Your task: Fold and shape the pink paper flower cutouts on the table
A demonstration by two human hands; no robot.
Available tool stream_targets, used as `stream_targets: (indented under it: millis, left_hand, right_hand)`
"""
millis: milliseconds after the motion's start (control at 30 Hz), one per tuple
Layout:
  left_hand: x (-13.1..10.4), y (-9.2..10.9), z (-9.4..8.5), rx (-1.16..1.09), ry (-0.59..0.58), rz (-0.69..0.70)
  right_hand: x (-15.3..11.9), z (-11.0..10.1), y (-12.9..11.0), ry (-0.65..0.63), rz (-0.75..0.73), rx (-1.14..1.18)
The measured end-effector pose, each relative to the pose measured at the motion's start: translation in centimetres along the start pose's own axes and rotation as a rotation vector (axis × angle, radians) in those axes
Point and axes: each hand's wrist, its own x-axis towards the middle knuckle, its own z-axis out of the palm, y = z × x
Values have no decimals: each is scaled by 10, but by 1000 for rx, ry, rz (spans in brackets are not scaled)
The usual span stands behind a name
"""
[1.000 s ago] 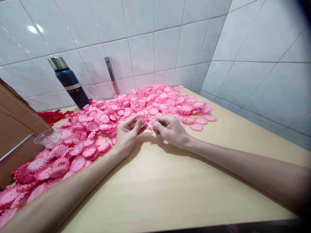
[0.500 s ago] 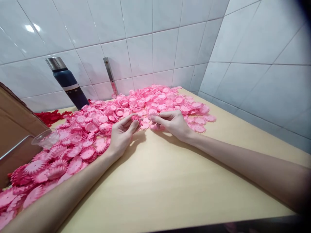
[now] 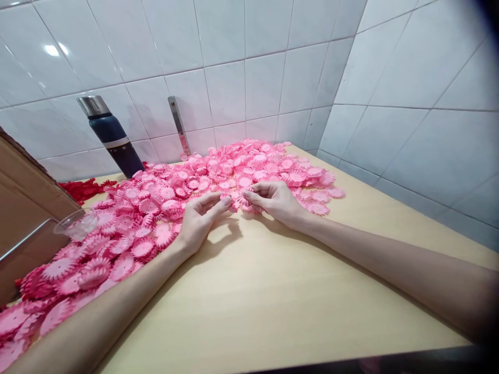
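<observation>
Pink scalloped discs [image 3: 148, 206] are heaped across the back and left of the wooden table [image 3: 241, 291]. At the front edge of the heap, my left hand [image 3: 203, 218] is closed, with a pink disc between thumb and forefinger. Just right of it, my right hand [image 3: 277, 203] pinches with thumb and forefinger at a pink disc [image 3: 249, 200]. The hands are a small gap apart. Where one disc ends and the heap behind begins is hard to make out near the fingertips.
A dark blue bottle [image 3: 117, 143] and a metal strip [image 3: 179, 124] stand near the tiled wall. At the left are a cardboard box [image 3: 27, 192], a clear plastic cup [image 3: 78, 224] and red pieces [image 3: 83, 190].
My left thumb has straightened, and its fingertips show less of the darker pink disc. My right hand has shifted slightly down, with a pink disc now visible at its fingertips.
</observation>
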Motion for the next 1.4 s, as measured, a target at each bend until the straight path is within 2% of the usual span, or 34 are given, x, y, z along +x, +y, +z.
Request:
stream_targets:
  millis: [233,400,667,1033,1200,1400]
  left_hand:
    - [-2,2,0,50,-42,25]
    - [-2,3,0,54,-46,23]
    - [-3,5,0,64,-76,25]
    - [-8,11,3,87,-267,-12]
    - [-7,10,3,97,-243,10]
    - [-4,3,0,71,-147,27]
  right_hand:
    - [0,-2,4,59,-13,77]
    - [-1,-3,3,108,55,160]
    - [-2,1,-2,50,41,108]
    - [-5,3,-3,-51,-7,29]
    - [-4,1,1,-73,-32,-37]
    - [-3,0,4,-93,-39,48]
